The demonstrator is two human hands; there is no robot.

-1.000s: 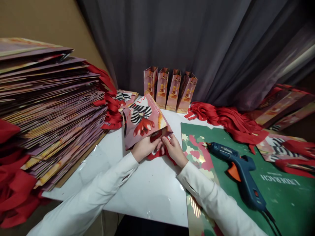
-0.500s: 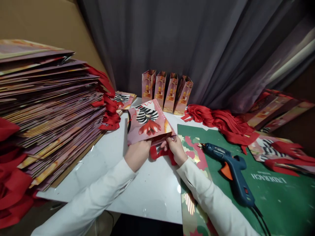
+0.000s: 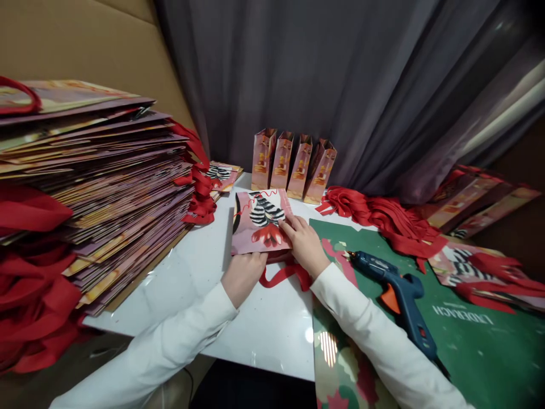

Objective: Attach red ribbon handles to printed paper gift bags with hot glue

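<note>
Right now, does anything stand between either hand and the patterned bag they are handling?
Nothing visible does: the right hand rests directly on the printed face of the bag. The left hand reaches under its near edge, fingers hidden. The red ribbon loops out between the hands, clear of that face.

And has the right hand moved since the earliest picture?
Yes. Judged against the standing bags, the right hand has moved forward, closer to them; its fingers now rest on the bow-printed bag.
</note>
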